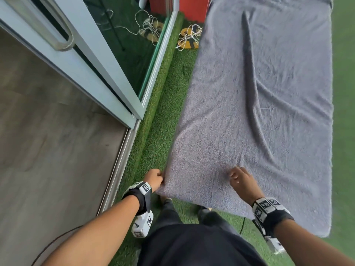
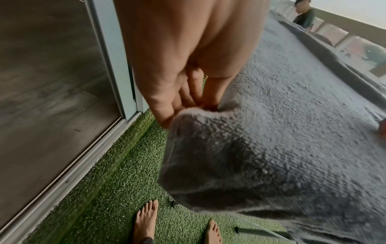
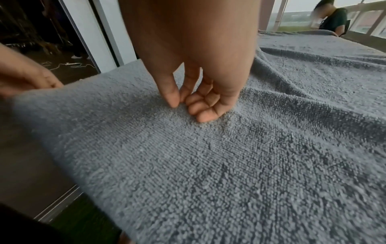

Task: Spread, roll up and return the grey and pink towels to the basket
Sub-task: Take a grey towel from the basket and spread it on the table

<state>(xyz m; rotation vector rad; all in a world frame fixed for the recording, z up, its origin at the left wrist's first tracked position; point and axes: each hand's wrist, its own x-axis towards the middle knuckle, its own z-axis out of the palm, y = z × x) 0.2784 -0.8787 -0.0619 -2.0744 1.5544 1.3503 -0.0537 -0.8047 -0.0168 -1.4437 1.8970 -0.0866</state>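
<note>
Hands: left hand [image 1: 153,178] pinches grey towel [image 1: 259,112] corner, right hand [image 1: 242,181] touches it.

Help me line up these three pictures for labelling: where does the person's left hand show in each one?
Head: left hand, low centre, gripping the grey towel at its near left corner.
Left wrist: fills upper centre, fingers pinching that corner.
Right wrist: at the left edge, on the towel's edge.
Shared landmark: the grey towel.
</note>
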